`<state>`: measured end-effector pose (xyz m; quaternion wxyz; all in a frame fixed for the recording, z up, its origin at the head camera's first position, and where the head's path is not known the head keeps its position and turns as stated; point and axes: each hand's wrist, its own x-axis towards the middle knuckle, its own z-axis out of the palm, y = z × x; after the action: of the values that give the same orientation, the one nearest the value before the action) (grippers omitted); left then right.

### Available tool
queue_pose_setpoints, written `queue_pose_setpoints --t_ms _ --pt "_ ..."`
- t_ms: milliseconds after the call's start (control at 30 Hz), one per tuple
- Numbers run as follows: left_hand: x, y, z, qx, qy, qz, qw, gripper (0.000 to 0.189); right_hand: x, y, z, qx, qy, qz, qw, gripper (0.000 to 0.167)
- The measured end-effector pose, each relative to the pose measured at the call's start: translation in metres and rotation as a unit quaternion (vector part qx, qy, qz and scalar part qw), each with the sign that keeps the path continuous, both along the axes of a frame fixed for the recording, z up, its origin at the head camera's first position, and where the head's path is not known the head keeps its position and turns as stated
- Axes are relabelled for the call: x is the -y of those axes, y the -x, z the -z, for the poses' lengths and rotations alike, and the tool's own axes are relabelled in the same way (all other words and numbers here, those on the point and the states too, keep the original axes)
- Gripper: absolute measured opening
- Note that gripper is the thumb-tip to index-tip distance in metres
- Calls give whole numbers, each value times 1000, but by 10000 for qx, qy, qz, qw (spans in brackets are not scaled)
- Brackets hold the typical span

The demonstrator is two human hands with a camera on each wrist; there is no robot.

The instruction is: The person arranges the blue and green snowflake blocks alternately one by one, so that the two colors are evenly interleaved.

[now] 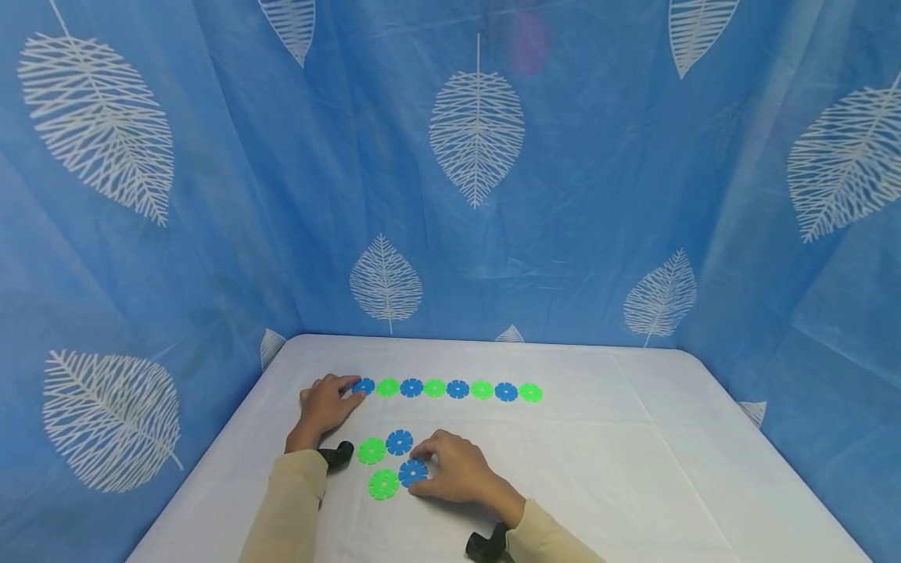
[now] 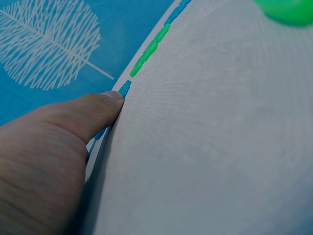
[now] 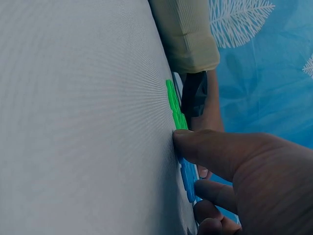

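Note:
My left hand (image 1: 326,403) is at the left end of a row of notched plastic discs, with thumb and index finger about the edges of a blue disc (image 1: 364,386). In the left wrist view the thumb (image 2: 105,105) touches that disc. Nearer the front, my right hand (image 1: 454,471) holds another blue disc (image 1: 413,473) between thumb and index finger, flat on the table. Beside it lie a green disc (image 1: 383,485), a second green disc (image 1: 371,451) and one more blue disc (image 1: 400,442). The right wrist view shows the thumb (image 3: 195,144) low by the discs.
Blue and green discs alternate along the row, ending in a green disc (image 1: 531,392) on the right. A white cloth (image 1: 598,469) covers the table. Blue curtains (image 1: 563,195) with white leaves stand behind and at both sides. Black wrist devices (image 1: 338,456) are on both arms.

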<state>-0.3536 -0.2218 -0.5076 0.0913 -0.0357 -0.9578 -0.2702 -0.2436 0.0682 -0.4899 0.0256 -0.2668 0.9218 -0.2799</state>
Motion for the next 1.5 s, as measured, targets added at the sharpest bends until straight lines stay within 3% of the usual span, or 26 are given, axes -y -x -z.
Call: queue_pose_setpoints --t_ms 1033,1500 --pt "0 -2 -1 28 45 -18 10000 47 2 6 -3 119 -19 -248 9996 41" --pt "1 1 1 60 -7 -14 10000 47 4 6 -3 -656 -187 -551 9961 38"
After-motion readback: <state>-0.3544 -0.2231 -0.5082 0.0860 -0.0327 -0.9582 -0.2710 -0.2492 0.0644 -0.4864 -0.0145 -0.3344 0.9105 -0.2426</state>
